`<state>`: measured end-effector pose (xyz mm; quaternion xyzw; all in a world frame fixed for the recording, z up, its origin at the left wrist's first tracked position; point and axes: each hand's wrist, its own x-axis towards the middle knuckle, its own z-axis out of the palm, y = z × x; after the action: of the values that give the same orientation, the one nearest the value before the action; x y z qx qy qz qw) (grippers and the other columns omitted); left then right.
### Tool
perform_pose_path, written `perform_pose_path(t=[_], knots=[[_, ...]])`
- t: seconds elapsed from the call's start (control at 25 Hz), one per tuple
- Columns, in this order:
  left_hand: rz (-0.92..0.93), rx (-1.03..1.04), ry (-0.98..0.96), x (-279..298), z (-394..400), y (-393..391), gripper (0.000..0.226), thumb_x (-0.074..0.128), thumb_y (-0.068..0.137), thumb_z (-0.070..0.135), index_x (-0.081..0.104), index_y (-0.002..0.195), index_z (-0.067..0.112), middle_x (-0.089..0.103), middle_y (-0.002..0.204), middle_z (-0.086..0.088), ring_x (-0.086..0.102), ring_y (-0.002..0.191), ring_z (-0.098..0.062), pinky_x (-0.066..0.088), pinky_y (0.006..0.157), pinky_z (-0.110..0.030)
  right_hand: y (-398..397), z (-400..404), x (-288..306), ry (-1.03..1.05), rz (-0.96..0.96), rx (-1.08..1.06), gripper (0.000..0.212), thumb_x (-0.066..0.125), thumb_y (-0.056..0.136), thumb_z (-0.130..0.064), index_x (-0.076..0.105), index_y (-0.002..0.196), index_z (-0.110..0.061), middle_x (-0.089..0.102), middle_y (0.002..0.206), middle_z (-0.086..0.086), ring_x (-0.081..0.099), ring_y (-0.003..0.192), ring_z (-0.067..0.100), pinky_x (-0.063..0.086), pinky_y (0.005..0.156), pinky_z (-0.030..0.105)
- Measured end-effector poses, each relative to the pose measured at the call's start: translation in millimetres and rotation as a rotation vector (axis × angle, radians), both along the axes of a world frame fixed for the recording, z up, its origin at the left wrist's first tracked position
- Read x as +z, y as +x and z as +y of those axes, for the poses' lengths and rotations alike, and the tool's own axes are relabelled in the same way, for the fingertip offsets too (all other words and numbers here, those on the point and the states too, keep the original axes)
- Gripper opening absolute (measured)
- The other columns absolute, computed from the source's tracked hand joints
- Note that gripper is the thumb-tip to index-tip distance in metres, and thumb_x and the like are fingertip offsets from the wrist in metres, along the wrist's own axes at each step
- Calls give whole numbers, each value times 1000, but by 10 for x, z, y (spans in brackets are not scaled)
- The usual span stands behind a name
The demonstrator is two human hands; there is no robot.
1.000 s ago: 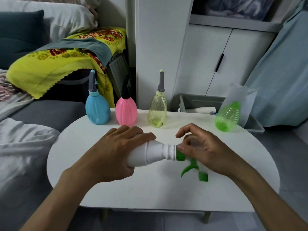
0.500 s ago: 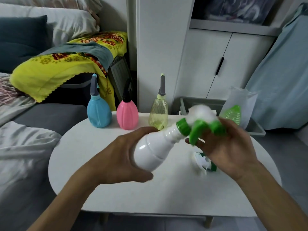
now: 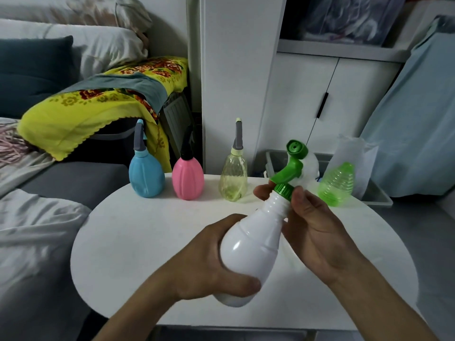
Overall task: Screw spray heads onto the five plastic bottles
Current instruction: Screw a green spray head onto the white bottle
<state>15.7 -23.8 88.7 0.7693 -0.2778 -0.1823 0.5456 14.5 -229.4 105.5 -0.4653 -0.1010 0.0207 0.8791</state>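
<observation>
The white bottle (image 3: 253,244) had come up off the surface (image 3: 138,237) since a second earlier, when it lay flat. Now it tilted, neck up and to the right, gripped in the left hand (image 3: 209,262). The right hand (image 3: 312,227) pinched the green collar of the spray head (image 3: 290,166) (seemingly nearly tight). The green bottle (image 3: 337,185) remained uncapped.

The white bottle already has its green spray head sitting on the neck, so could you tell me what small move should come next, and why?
Probably another twist of the green collar. The right hand pinches that collar on the white bottle, while the left hand grips the body, tilted above the table. Whether the spray head is fully tight cannot be told, so turning until it stops seems safest.
</observation>
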Motion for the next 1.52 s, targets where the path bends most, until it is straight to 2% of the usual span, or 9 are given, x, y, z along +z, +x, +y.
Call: perform_pose_path(t=[0.2, 0.36, 0.44, 0.6, 0.72, 0.84, 0.96, 1.2, 1.52], knots=[[-127, 288, 96, -86, -212, -111, 78, 86, 51, 56, 46, 118, 51, 63, 105, 22, 66, 90, -5, 62, 69, -30, -5, 14, -17, -79, 0, -121, 40, 89, 63, -36, 78, 93, -12, 75, 91, 11, 70, 91, 25, 55, 83, 34], [107, -82, -34, -41, -257, -108, 63, 87, 62, 34, 62, 120, 35, 72, 109, 5, 69, 99, -15, 60, 83, -37, -76, -32, 84, 54, -43, 188, 28, 86, 68, -24, 62, 75, -9, 59, 62, 6, 60, 63, 22, 54, 79, 39], [185, -200, -50, 2, -244, -78, 58, 84, 66, 28, 64, 119, 33, 72, 111, 3, 68, 103, -17, 57, 84, -30, -98, -59, 113, 80, -59, 294, 27, 83, 72, -25, 60, 71, -10, 59, 60, 4, 59, 63, 21, 52, 80, 39], [216, -204, -4, 10, -192, -20, 58, 83, 63, 30, 65, 118, 33, 72, 112, 1, 67, 105, -19, 57, 90, -36, -110, -47, 117, 13, -24, 292, 28, 85, 67, -31, 65, 65, -12, 64, 67, 8, 64, 72, 25, 52, 83, 41], [161, -185, 4, 36, -169, -6, 60, 82, 62, 30, 65, 119, 29, 72, 111, -2, 68, 103, -21, 57, 90, -43, -118, -13, 123, 26, -19, 194, 24, 86, 62, -29, 72, 70, -11, 69, 70, 7, 67, 70, 23, 52, 80, 40], [101, -163, 25, 61, -149, 20, 62, 83, 59, 34, 64, 119, 30, 71, 109, 0, 68, 101, -19, 58, 88, -45, -126, 54, 160, 30, 15, 105, 27, 85, 59, -23, 60, 56, -15, 59, 57, 4, 62, 63, 22, 51, 79, 38], [45, -105, 23, 69, -164, -6, 63, 83, 57, 38, 64, 116, 32, 71, 107, 4, 68, 97, -16, 59, 84, -42, -145, 119, 243, -20, 45, -55, 29, 65, 71, -12, 51, 47, -16, 47, 46, 1, 54, 53, 18, 47, 78, 39], [-34, 2, -30, 19, -272, -71, 61, 84, 54, 35, 64, 112, 31, 72, 101, 4, 70, 91, -16, 60, 78, -44, -152, 165, 332, -92, 44, -252, 24, 58, 68, -6, 47, 47, -12, 37, 44, 5, 43, 49, 20, 48, 63, 31], [-249, 254, 109, -117, -404, -147, 85, 86, 48, 61, 40, 120, 57, 59, 109, 29, 64, 91, 1, 60, 72, -28, -48, 61, 200, -48, 46, -308, 26, 70, 65, -3, 49, 53, -11, 43, 46, 4, 47, 52, 20, 47, 63, 33]])
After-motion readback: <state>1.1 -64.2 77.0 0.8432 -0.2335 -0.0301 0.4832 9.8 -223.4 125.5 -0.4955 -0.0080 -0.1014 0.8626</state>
